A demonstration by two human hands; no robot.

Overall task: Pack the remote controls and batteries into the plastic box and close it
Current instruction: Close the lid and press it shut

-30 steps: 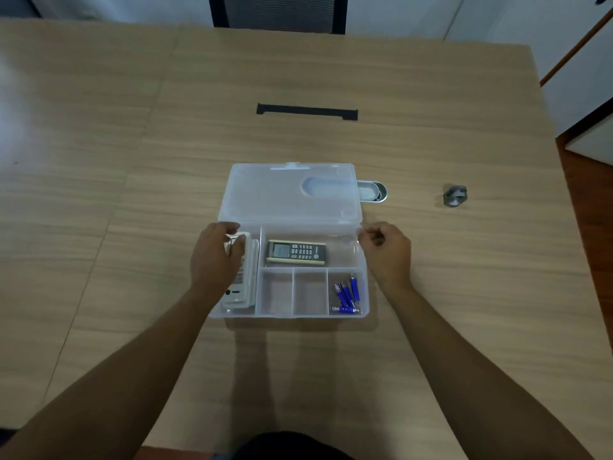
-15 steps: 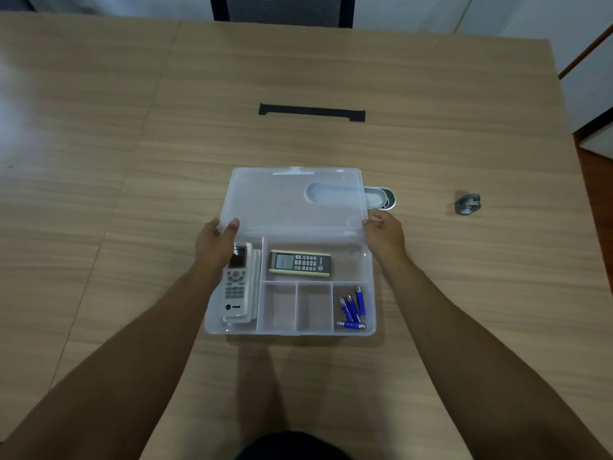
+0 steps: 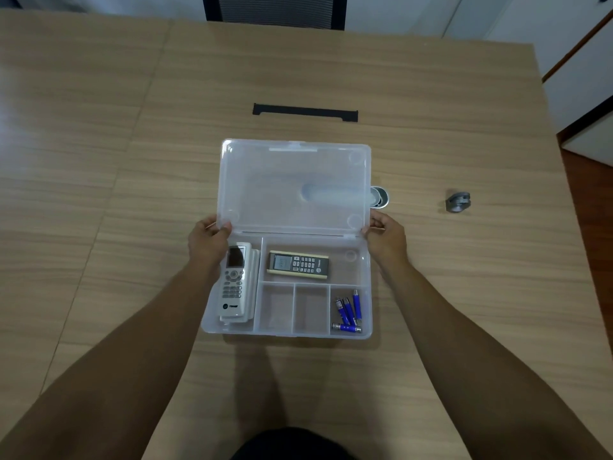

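The left hand (image 3: 209,239) pinches the near-left corner of the clear lid (image 3: 295,187), thumb over its top face and fingers curled behind the edge. The right hand (image 3: 386,235) grips the near-right corner of the same lid in the same way, fingers bent around the rim. Both forearms reach in from the near edge of the view, one on each side of the plastic box (image 3: 287,330).

The lid stands tilted up from the hinge line at the far side of the box, neither flat on the counter (image 3: 99,161) nor down over the compartments. The box sits open in the middle of the counter, just in front of the person.

Inside, a white remote control (image 3: 235,283) lies lengthwise in the long left compartment, its screen end toward the far side, just beside the left hand. A dark remote control with a pale border (image 3: 298,265) lies crosswise in the wide far compartment. Along the near side run three small compartments: the left and middle ones hold nothing that can be made out, and the right one holds several blue batteries (image 3: 347,312), three leaning roughly upright and one lying across the near end.

Past the lid's right edge, a round metal-rimmed fitting (image 3: 379,196) sits in the counter. Well to the right lies a small grey roll (image 3: 458,202). On the far side of the box a flat black strip (image 3: 305,112) lies across the counter, and a dark chair back (image 3: 275,11) stands beyond the far edge.
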